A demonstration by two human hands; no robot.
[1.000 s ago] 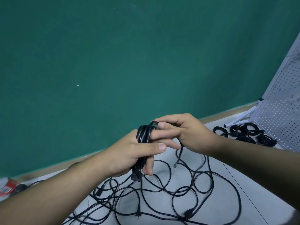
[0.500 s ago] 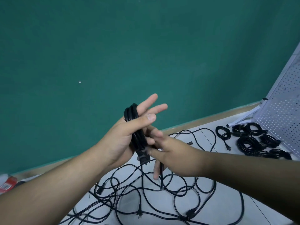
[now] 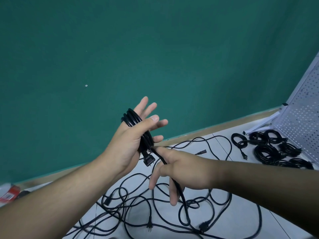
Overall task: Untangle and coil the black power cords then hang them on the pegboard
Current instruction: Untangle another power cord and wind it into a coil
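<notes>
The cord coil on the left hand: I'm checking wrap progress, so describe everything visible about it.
The cord coil is glossy black rubbery-looking cable, several loops side by side, wound round the left hand and pinned by its thumb. A black plug hangs below the palm. One free length leaves its lower end, passes through the right hand's grip and drops toward the floor.

one head-worn wide-angle camera faces forward and down, close in.
</notes>
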